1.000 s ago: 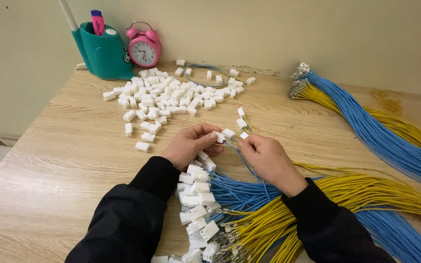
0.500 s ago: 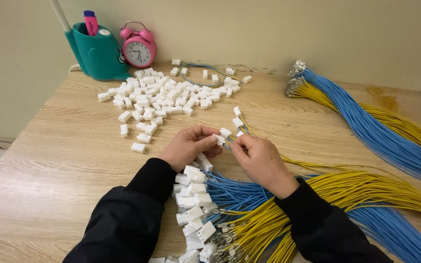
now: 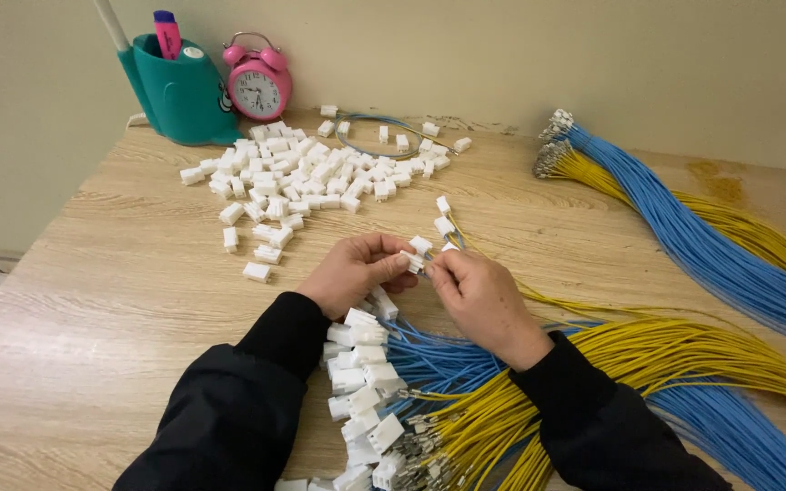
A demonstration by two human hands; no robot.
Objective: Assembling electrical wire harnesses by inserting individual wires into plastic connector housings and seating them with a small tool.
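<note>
Left hand (image 3: 357,271): curled shut, thumb and fingertips pinching a small white plastic plug (image 3: 414,261), which sits between the two hands, just right of this one.
Plug, handling: it looks light, hard and smooth, likely slippery; I judge it best pinched on its flat sides, leaving the open end free.
Right hand (image 3: 482,295): closed in a pinch, fingertips touching the plug from the right; it seems to grip a thin wire end there, though the wire itself is too small to tell.
Wires, handling: thin and limp, with small metal tips that would bend easily; better taken just behind the tip.
Below the hands: a cluster of finished plugs (image 3: 361,382) on blue wires (image 3: 448,359), with loose yellow wires (image 3: 648,350) fanning off to the right.
Beyond the left hand: a heap of loose white plugs (image 3: 307,177), then a teal pen holder (image 3: 182,91) and a pink alarm clock (image 3: 257,85) against the wall.
Far right of the right hand: a long bundle of blue and yellow wires (image 3: 684,227).
Surface: pale wooden table (image 3: 111,300), smooth and flat.
Room: plain cream wall (image 3: 502,55) close behind the table.
</note>
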